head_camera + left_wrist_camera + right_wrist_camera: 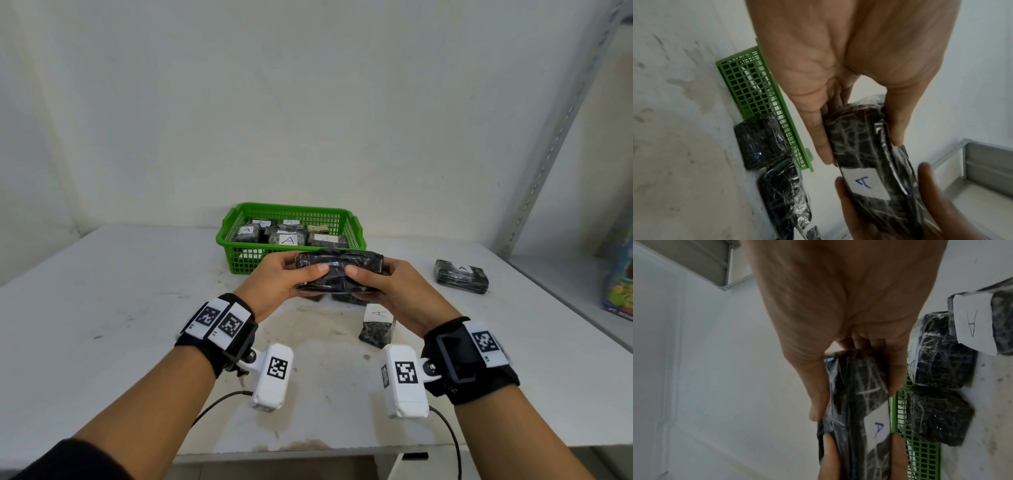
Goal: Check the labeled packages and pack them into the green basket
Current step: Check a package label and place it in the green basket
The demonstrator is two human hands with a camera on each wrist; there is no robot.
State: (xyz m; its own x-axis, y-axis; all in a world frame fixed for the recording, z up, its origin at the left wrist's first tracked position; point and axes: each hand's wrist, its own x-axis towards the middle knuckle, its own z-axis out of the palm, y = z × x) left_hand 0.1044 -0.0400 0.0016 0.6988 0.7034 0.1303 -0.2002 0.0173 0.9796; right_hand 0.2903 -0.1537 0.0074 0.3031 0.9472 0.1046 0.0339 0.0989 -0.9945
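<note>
I hold one black plastic-wrapped package in both hands, lifted above the table in front of the green basket. My left hand grips its left end and my right hand grips its right end, thumbs on the near face. Its white label with a blue "A" faces away from me and shows in both wrist views. The basket holds several wrapped packages labelled "A". Another labelled package stands under my right hand, and two more dark packages lie against the basket's front wall.
One more labelled package lies on the white table to the right. A grey metal shelf upright and a colourful box stand at the far right. A white wall rises behind the basket.
</note>
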